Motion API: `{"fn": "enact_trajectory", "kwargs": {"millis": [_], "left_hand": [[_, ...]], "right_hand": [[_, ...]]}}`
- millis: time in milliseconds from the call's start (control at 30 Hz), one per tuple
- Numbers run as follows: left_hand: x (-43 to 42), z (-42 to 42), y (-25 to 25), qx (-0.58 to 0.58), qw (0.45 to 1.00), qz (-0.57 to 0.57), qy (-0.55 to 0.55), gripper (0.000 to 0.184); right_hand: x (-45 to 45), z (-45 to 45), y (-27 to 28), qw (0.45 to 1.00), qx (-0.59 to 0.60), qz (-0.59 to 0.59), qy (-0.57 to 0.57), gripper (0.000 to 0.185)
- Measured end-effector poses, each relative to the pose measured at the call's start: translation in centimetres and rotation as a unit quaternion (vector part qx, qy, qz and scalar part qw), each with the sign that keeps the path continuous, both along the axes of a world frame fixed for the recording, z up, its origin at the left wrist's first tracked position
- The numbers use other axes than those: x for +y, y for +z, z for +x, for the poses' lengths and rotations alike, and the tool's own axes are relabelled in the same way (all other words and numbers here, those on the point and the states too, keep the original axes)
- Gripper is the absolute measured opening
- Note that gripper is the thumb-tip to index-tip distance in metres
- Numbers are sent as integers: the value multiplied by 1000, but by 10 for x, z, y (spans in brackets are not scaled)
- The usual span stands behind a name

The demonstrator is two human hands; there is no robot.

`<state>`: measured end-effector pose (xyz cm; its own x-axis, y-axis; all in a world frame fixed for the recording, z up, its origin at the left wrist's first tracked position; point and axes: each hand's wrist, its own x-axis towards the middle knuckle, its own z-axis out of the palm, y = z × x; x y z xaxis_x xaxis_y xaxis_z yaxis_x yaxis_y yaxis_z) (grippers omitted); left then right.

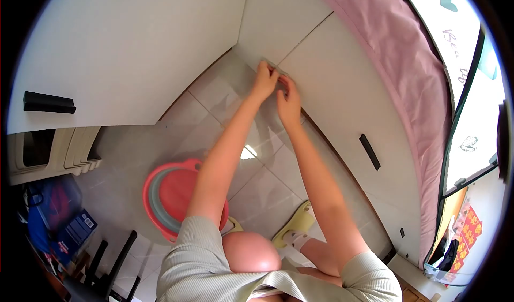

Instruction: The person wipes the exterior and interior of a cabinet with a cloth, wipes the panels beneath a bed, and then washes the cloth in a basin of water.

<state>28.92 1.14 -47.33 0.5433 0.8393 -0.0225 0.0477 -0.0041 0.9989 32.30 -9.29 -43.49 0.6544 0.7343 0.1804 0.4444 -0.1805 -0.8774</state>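
Observation:
Both arms reach forward to the white drawer front (342, 103) under the bed, close to its lower edge and a vertical seam. My left hand (264, 82) is closed, its fingertips pinched together against the panel. A greyish edge shows by those fingertips, but I cannot make out what it is. Beside it, my right hand (289, 98) has bent fingers touching the panel, with the thumb held apart. Nothing is visible inside the right palm. The fingertips of the two hands nearly meet.
A red and grey folding basin (155, 195) stands on the tiled floor (257, 187), left of my legs. A white cabinet door (128, 45) with a black handle (49, 102) rises at left. A pink sheet (385, 61) hangs along the bed. Black chair parts (120, 259) are at lower left.

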Motion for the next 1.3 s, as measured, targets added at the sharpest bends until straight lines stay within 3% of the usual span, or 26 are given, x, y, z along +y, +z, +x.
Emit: {"fn": "enact_trajectory", "kwargs": {"millis": [100, 200, 300, 333, 433, 533, 600, 700, 767, 833, 867, 1000, 1133, 1233, 1300], "left_hand": [[-41, 6, 10, 4, 992, 113, -46, 17], [-88, 8, 32, -34, 985, 145, -91, 16], [-104, 14, 32, -61, 989, 118, -60, 16], [-98, 16, 29, -81, 987, 139, -28, 14], [-64, 12, 29, -146, 988, 48, 32, 9], [-45, 2, 49, -146, 988, -38, -24, 9], [-51, -7, 66, -127, 984, -87, -90, 7], [-94, 5, 90, -121, 973, -65, -185, 5], [-135, 12, 94, -104, 963, -34, -244, 4], [-174, 17, 94, -84, 957, 73, -268, 6], [-180, 20, 94, -88, 962, 36, -257, 5], [-156, 15, 94, -98, 977, 3, -187, 6], [-100, 7, 126, -147, 987, 0, -65, 5], [-99, 8, 154, -153, 986, -40, -60, 6], [-115, 13, 150, -159, 979, -30, -127, 9]], "right_hand": [[-46, -6, 4, 990, 26, 83, -106, 35], [-85, -2, 4, 972, 41, 115, -201, 33], [-89, 0, 5, 971, 47, 75, -222, 31], [-80, -1, 9, 975, 69, 64, -202, 32], [-45, -3, 26, 989, 68, 58, -116, 33], [-33, -3, 40, 993, 75, 62, -73, 35], [-51, -2, 39, 987, 56, 82, -123, 35], [-97, -3, 35, 964, 45, 142, -219, 34], [-127, -4, 10, 925, 49, 197, -321, 35], [-138, -9, 10, 896, 59, 203, -390, 37], [-141, -8, 10, 881, 61, 208, -421, 38], [-134, -12, 14, 929, 25, 193, -314, 45], [-86, -6, 79, 973, -22, 166, -161, 43], [-83, -10, 110, 967, -18, 200, -158, 42], [-100, -13, 103, 952, -13, 221, -213, 49]]}}
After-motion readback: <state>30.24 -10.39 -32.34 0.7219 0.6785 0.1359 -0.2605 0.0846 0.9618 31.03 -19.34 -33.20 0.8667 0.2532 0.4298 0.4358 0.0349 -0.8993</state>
